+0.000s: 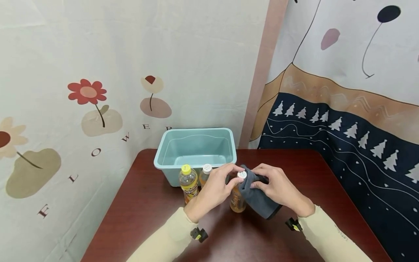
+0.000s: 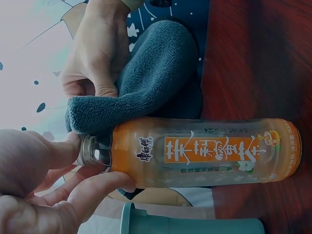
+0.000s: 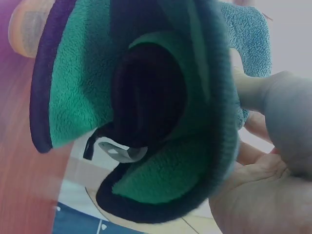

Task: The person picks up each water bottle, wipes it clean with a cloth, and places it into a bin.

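Note:
Near the table's middle stands an upright bottle [image 1: 237, 204] with a white cap [image 1: 242, 174] and an orange label [image 2: 214, 151]. My left hand [image 1: 216, 183] grips it by the cap and neck, thumb and fingers on either side. A dark grey-blue towel [image 1: 258, 199] with black edging is bunched in my right hand [image 1: 278, 185], pinched between thumb and fingers. The towel's upper fold [image 2: 92, 111] lies against the bottle's neck, and the rest hangs down beside the bottle. In the right wrist view, the hanging cloth [image 3: 73, 97] hides most of the bottle.
Behind the hands, a light-blue plastic tub [image 1: 158, 162] stands at the back of the dark red table [image 1: 131, 225]. A yellow-capped bottle [image 1: 188, 183] and a white-capped bottle [image 1: 207, 169] stand before it. Printed curtains [image 1: 203, 54] hang behind the table.

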